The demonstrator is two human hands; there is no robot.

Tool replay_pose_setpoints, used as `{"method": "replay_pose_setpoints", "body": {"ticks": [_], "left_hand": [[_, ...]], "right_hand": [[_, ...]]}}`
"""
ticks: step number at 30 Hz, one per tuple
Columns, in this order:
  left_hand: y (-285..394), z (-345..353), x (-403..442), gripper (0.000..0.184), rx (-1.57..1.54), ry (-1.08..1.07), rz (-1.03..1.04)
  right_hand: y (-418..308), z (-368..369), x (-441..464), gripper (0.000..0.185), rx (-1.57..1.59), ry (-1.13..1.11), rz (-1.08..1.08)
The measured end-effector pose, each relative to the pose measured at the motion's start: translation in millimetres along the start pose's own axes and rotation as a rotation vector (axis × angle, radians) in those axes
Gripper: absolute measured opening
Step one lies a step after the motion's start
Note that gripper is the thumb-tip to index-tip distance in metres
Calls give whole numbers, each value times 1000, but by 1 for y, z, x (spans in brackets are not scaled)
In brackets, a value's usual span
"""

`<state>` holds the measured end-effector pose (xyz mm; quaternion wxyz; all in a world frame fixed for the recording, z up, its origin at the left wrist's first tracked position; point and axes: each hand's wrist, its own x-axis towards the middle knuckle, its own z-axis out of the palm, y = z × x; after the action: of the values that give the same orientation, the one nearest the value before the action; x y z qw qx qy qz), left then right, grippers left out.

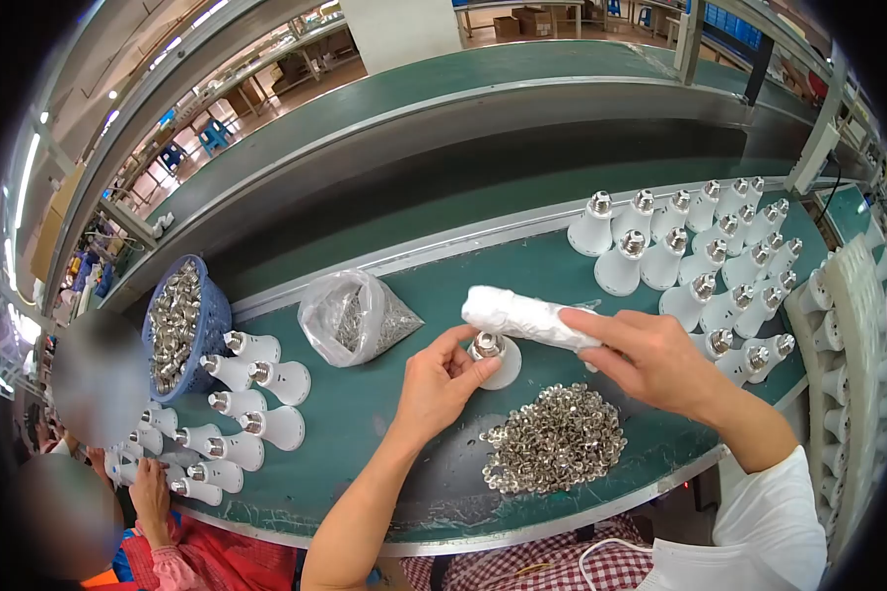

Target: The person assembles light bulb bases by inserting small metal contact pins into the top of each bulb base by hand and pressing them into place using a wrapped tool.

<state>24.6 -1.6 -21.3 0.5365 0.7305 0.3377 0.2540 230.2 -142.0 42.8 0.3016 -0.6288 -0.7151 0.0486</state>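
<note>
My left hand (438,384) has its thumb and fingers closed around the metal screw cap of a white light bulb (503,368), which stands cap up on the green table. Just above it, my right hand (660,360) grips a white-wrapped rod (517,313), held slantwise with its far end over the bulb. What lies under the wrapping is hidden. Close below the bulb is a heap of small shiny metal pieces (557,438). A clear plastic bag (350,317) with thin metal pins inside sits left of my hands.
Several bulbs (619,266) stand cap up at the right; others (276,426) lie at the left. A blue basket (215,330) holds metal caps. A co-worker's hand (150,492) is at the lower left. A rack of bulbs (833,374) borders the right edge.
</note>
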Motion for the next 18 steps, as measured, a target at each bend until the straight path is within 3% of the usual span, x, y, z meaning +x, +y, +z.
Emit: {"method": "replay_pose_setpoints", "body": {"ticks": [4,6,7,10,12,13,15,16,17,18], "left_hand": [[-2,3,-2,32,-37,7,-25],[-3,2,-2,34,-23,4,5],[0,1,-1,34,-22,12,18],[18,-13,-22,39,84,70,45],[21,-39,-39,39,241,221,107],[23,-54,-48,38,383,312,188],[19,-91,-65,39,728,491,259],[16,-110,-72,42,877,590,277],[12,-127,-80,45,1022,685,301],[9,-140,-87,45,1039,703,296]], "right_hand": [[-9,-2,-3,48,43,154,-111],[-8,5,-4,50,-91,-85,-75],[-8,3,-4,50,-99,-79,-86],[-8,3,-14,46,191,6,-92],[-3,19,-25,45,752,-7,217],[-10,19,-19,45,803,-42,178],[-25,7,-11,43,1100,-505,608],[-22,17,-9,47,1359,-612,778],[-24,26,-4,47,1368,-634,753],[-25,33,0,48,1486,-661,879]]}}
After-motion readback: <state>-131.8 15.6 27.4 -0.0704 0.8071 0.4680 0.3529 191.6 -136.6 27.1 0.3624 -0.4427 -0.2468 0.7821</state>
